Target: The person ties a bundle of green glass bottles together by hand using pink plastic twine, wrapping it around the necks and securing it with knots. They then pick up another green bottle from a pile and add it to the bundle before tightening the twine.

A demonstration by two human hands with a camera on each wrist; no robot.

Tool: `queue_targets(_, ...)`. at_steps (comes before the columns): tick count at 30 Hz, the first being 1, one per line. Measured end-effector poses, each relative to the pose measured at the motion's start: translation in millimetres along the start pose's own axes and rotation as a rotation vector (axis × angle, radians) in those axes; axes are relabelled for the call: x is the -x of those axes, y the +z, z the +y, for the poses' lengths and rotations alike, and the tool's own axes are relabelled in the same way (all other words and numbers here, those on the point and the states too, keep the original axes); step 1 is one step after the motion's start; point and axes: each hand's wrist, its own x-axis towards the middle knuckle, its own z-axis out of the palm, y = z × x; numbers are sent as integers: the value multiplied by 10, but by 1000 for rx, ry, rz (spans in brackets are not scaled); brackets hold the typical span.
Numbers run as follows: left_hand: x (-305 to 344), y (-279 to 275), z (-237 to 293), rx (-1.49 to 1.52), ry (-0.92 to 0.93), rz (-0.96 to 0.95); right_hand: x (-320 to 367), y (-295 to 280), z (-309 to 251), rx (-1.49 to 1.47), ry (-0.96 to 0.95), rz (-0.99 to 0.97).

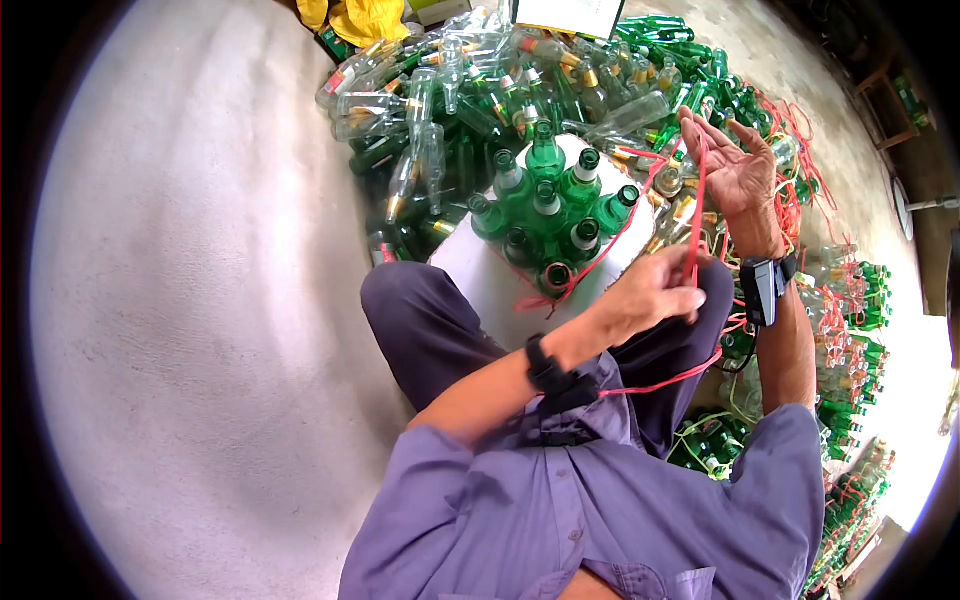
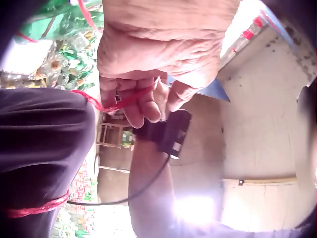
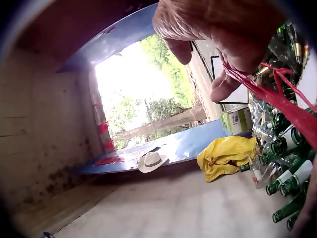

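Note:
Several green glass bottles stand upright in a tight cluster on a white board between the person's knees. Red string runs around the cluster, with a tied part at its front bottle. My left hand pinches a length of red string beside the right knee; its fingers show closely in the left wrist view. Above it, my right hand is raised with palm turned up and fingers extended. A taut strand of red string passes over its fingers, while the thumb stands apart.
Loose clear and green bottles lie heaped behind the board. Bundled bottles stand along the right side, with loose red string nearby. A yellow bag lies by the pile. A hat rests near the window.

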Motion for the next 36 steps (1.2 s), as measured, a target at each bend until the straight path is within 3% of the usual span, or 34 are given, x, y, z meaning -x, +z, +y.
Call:
queue_targets(3, 510, -59, 254, -32, -91, 87, -97, -67, 44, 55, -31, 71)
queue_targets(5, 828, -191, 340, 168, -195, 156, -97, -15, 149, 153, 13, 134)
queue_targets(7, 1064, -281, 554, 50, -262, 265, -167, -130, 206, 215, 92, 126)
queue_targets(8, 1077, -314, 515, 11, -197, 263, -171, -88, 245, 208, 80, 143)
queue_targets(9, 1252, -414, 740, 131, -260, 330, -197, -92, 302, 206, 81, 142)
queue_targets(11, 1338, -613, 851, 207, -186, 368, -267, -135, 418, 305, 136, 125)
queue_targets(15, 1231, -1003, 1094, -43, 71, 654, -339, -127, 566, 416, 219, -12)
queue_targets(19, 1115, -1484, 1167, 187, 325, 708, -400, -15, 736, 587, 229, -64)
queue_targets(22, 1063, -1809, 1022, 334, 303, 822, -475, -31, 825, 872, 215, -127)
queue_targets(26, 1147, -1999, 616, 408, 233, 871, -496, 7, 914, 994, 185, -98)
queue_targets(29, 1272, -1641, 454, 403, 167, 983, -579, -159, 854, 981, 256, -24)
queue_targets(32, 1475, -1374, 187, 348, -23, 930, -556, -213, 881, 977, 189, -9)
queue_targets(36, 1570, -1105, -120, 355, -62, 909, -557, -228, 886, 1062, 110, 69)
